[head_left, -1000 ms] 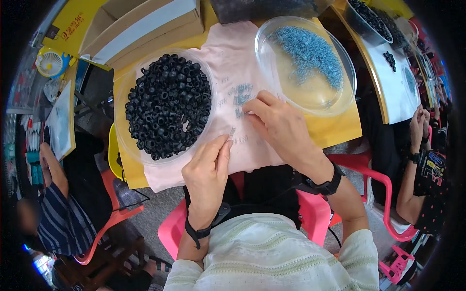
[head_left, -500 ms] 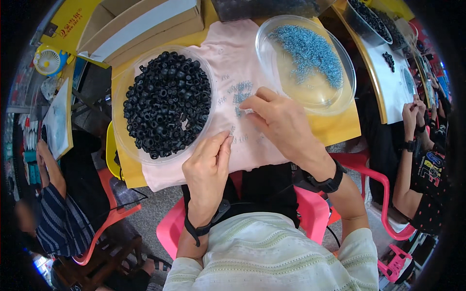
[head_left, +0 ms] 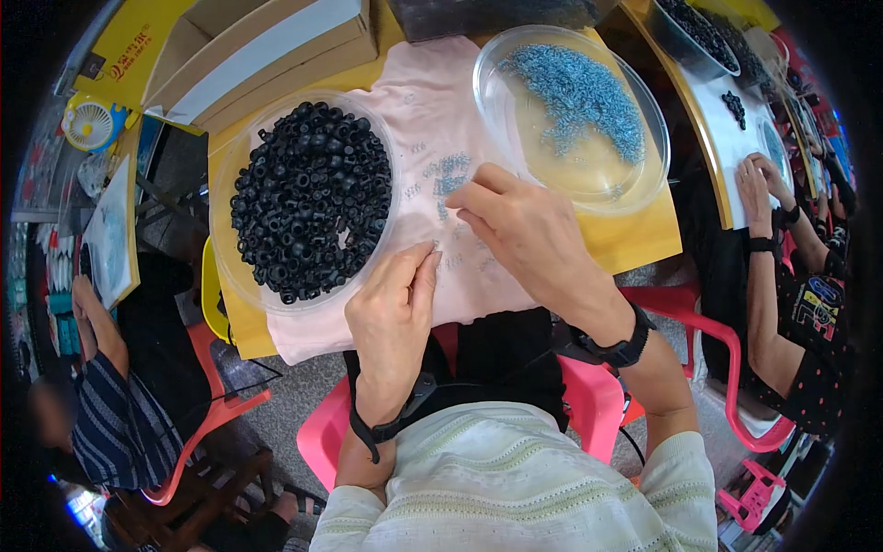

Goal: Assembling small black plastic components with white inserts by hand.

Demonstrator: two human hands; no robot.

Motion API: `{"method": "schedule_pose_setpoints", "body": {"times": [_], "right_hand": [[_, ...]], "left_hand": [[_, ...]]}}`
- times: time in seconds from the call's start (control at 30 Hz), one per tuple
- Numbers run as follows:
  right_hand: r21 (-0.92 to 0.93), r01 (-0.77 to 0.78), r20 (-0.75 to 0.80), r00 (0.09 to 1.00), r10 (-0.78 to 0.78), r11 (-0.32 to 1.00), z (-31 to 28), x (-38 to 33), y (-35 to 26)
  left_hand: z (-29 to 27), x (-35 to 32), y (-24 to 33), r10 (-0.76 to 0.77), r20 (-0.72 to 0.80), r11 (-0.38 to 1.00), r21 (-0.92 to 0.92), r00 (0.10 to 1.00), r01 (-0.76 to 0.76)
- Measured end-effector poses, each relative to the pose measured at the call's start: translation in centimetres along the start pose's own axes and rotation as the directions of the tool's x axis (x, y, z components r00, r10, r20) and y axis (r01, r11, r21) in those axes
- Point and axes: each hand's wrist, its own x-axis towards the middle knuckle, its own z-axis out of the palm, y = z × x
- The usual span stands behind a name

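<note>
A pale pink cloth (head_left: 428, 92) covers the middle of the table, with a patch of tiny silvery-blue coil-like pieces (head_left: 451, 175) on it. My right hand (head_left: 529, 225) hangs over this patch, thumb and forefinger pinched close together. Lower and to the left, my left hand (head_left: 394, 299) is closed in a pinch above the cloth, a tiny silvery bit at its fingertips. What either pinch holds is too small to make out. Left of my hands, a clear round tray (head_left: 223, 267) holds a heap of small black plastic parts (head_left: 308, 198).
Many more silvery-blue pieces (head_left: 589, 101) lie in a clear round tray (head_left: 664, 138) at the far right. An open cardboard box (head_left: 258, 69) stands at the far left, a dark bin (head_left: 497, 17) at the back. Other people sit at tables on both sides, near red chairs (head_left: 727, 350).
My right hand has shifted slightly left over the small pieces; my left hand is nearly still. At the right, another person's hands have moved towards their table. The view has shifted a little.
</note>
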Motion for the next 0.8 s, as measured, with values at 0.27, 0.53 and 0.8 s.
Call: {"method": "schedule_pose_setpoints", "body": {"times": [0.27,0.53,0.8], "right_hand": [[-0.094,0.088,0.067,0.994,-0.082,0.992,0.7,1.2,-0.3],[0.283,-0.031,0.065,0.998,0.013,0.959,0.3,1.1,0.0],[0.646,-0.329,0.341,0.932,0.125,0.689,-2.6,0.6,-0.8]], "left_hand": [[-0.4,-0.1,0.0,-0.015,-0.006,1.0,-0.015,1.0,0.015],[-0.5,0.5,1.2,-0.137,-0.055,0.983,-0.133,0.989,0.128],[-0.8,0.1,0.2,0.111,-0.086,0.96,-0.247,0.99,-0.129]]}}
